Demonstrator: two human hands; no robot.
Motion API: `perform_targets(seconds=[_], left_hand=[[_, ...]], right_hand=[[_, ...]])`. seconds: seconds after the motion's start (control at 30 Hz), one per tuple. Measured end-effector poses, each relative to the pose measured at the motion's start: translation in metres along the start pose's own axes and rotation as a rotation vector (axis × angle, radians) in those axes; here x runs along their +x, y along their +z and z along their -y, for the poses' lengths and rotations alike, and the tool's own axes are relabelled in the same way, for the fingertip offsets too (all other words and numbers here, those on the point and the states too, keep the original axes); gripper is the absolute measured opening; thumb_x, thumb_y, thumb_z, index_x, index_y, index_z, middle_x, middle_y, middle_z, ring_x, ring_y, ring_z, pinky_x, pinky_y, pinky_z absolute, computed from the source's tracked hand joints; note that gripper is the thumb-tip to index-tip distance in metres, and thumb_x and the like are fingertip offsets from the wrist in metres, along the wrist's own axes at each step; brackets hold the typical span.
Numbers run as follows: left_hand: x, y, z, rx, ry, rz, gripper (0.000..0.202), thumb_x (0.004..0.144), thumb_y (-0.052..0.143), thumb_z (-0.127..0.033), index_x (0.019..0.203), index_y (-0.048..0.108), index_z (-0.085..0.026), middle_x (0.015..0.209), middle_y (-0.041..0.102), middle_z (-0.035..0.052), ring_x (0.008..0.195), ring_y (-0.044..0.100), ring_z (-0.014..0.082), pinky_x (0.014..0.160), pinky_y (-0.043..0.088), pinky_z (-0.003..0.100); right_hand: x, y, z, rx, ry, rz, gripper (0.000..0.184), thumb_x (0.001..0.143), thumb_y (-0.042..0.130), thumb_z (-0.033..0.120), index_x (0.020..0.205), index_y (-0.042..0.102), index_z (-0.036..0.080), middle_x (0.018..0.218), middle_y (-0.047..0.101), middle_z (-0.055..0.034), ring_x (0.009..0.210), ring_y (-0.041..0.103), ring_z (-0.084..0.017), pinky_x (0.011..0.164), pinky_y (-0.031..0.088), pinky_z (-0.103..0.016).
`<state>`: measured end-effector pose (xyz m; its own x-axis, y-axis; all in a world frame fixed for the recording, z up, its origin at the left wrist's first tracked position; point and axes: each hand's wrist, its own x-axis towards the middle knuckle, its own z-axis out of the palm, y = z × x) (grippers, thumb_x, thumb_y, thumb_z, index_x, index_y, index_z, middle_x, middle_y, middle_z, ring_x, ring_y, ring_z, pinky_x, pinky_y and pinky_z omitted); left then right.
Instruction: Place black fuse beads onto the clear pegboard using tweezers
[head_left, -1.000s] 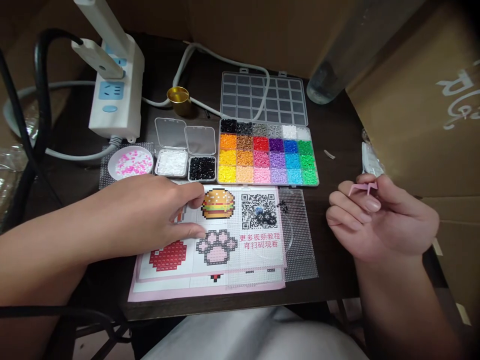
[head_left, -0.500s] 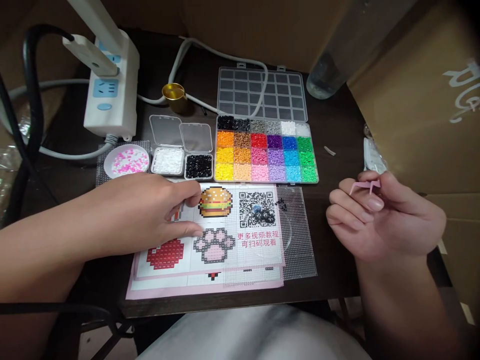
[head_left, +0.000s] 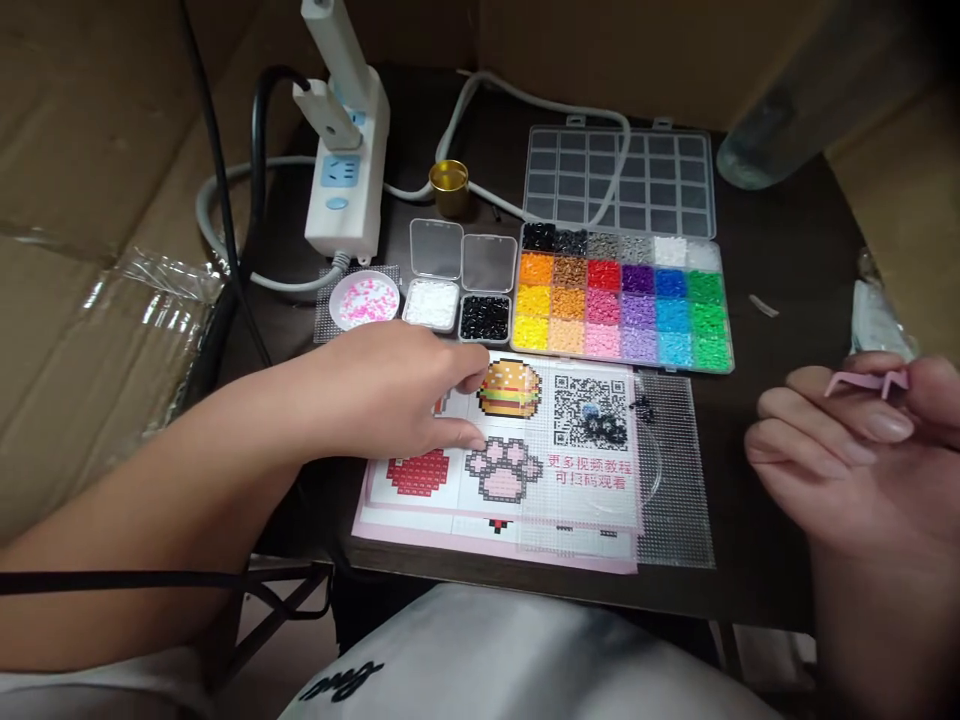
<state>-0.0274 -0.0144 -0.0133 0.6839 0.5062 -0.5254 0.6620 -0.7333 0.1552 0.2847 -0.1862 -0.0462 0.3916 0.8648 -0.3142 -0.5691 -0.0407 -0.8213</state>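
Note:
My left hand [head_left: 412, 390] rests on the printed pattern sheet [head_left: 465, 480], thumb and index finger apart, with nothing seen between them; its other fingers are hidden. Beside those fingertips are a burger picture [head_left: 510, 390] and a pink paw picture [head_left: 504, 470]. A clear pegboard [head_left: 679, 480] overlaps the sheet's right side, and small black beads [head_left: 606, 430] lie over the QR code. At the right edge, my right hand [head_left: 847, 450] is closed around pink plastic tweezers [head_left: 862, 382], held in the air above the table.
A sectioned bead box [head_left: 622, 300] stands behind the sheet, its lid open. To its left are small boxes of white beads [head_left: 431, 303] and black beads [head_left: 484, 318], and a dish [head_left: 364, 300] of pink and white beads. A power strip [head_left: 349, 180] and gold cup [head_left: 450, 190] stand farther back.
The view has swung left, so table and hands appear farther right in the picture. My left hand stays on the sheet at the same spot, and my right hand still holds the tweezers.

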Motion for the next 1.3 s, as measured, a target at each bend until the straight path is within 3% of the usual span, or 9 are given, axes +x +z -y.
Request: perform_targets(seconds=[0.4,0.5,0.57,0.63,0.7,0.8,1.0,1.07,1.3], left_hand=[[0.002,0.002,0.0,0.003,0.01,-0.016,0.053,0.08,0.064,-0.07,0.115,0.071,-0.031,0.074,0.071,0.0034,0.062,0.058,0.0237,0.06,0.031,0.037],[0.001,0.002,0.001,0.003,0.003,-0.014,0.055,0.078,0.064,-0.073,0.113,0.072,-0.031,0.07,0.069,0.0047,0.061,0.057,0.0244,0.059,0.031,0.037],[0.002,0.003,0.002,0.012,0.002,-0.022,0.054,0.078,0.063,-0.073,0.111,0.072,-0.031,0.067,0.067,0.0052,0.06,0.057,0.0251,0.058,0.032,0.037],[0.002,0.004,0.005,0.008,0.015,-0.042,0.052,0.078,0.064,-0.072,0.11,0.071,-0.031,0.067,0.068,0.0056,0.061,0.059,0.0259,0.057,0.032,0.037],[0.003,0.007,0.008,-0.013,0.04,-0.066,0.049,0.079,0.065,-0.071,0.106,0.071,-0.031,0.068,0.07,0.006,0.061,0.06,0.0258,0.056,0.033,0.037],[0.004,0.009,0.01,-0.04,0.065,-0.09,0.044,0.082,0.064,-0.069,0.102,0.071,-0.03,0.072,0.073,0.0058,0.059,0.06,0.0238,0.056,0.034,0.037],[0.0,0.0,0.001,0.05,0.014,-0.042,0.044,0.086,0.064,-0.061,0.112,0.072,-0.026,0.069,0.067,0.0046,0.06,0.057,0.0225,0.059,0.033,0.036],[0.0,-0.001,-0.001,0.055,0.016,-0.054,0.041,0.09,0.06,-0.057,0.114,0.071,-0.026,0.07,0.067,0.0046,0.059,0.056,0.0225,0.058,0.033,0.036],[0.005,0.005,0.0,0.056,-0.016,-0.036,0.05,0.081,0.061,-0.069,0.11,0.069,-0.03,0.067,0.064,0.0052,0.058,0.057,0.025,0.058,0.034,0.038]], right_hand=[[0.001,0.007,0.003,-0.081,0.012,-0.005,0.017,0.075,0.09,0.035,0.074,0.076,0.026,0.054,0.026,0.0041,0.049,0.019,-0.01,0.037,0.01,-0.028],[-0.004,0.016,-0.004,-0.172,-0.143,0.001,0.011,0.076,0.092,0.03,0.074,0.082,0.025,0.055,0.041,0.0015,0.046,0.032,-0.009,0.036,0.022,-0.026],[-0.009,0.022,-0.014,-0.257,-0.287,0.015,0.004,0.081,0.088,0.024,0.083,0.086,0.027,0.067,0.063,-0.0022,0.05,0.049,-0.01,0.04,0.039,-0.026],[-0.012,0.027,-0.024,-0.38,-0.432,0.068,0.012,0.085,0.086,0.021,0.092,0.089,0.03,0.084,0.075,-0.0042,0.057,0.061,-0.012,0.047,0.05,-0.028],[-0.013,0.031,-0.032,-0.553,-0.508,0.163,0.018,0.088,0.084,0.017,0.098,0.089,0.031,0.097,0.079,-0.0051,0.067,0.069,-0.015,0.058,0.059,-0.031],[-0.011,0.037,-0.036,-0.717,-0.546,0.296,0.02,0.087,0.084,0.015,0.098,0.09,0.031,0.096,0.081,-0.0062,0.082,0.077,-0.02,0.068,0.064,-0.033],[-0.012,0.048,-0.037,-0.843,-0.657,0.232,0.022,0.085,0.081,0.009,0.088,0.089,0.029,0.087,0.086,-0.0032,0.079,0.082,-0.022,0.072,0.07,-0.034],[-0.013,0.049,-0.038,-0.874,-0.659,0.204,0.023,0.085,0.08,0.008,0.087,0.089,0.03,0.085,0.086,-0.0025,0.077,0.083,-0.023,0.072,0.072,-0.035],[-0.012,0.05,-0.039,-0.87,-0.576,0.224,0.028,0.086,0.079,0.008,0.089,0.089,0.033,0.085,0.086,-0.0004,0.075,0.084,-0.023,0.07,0.073,-0.034]])
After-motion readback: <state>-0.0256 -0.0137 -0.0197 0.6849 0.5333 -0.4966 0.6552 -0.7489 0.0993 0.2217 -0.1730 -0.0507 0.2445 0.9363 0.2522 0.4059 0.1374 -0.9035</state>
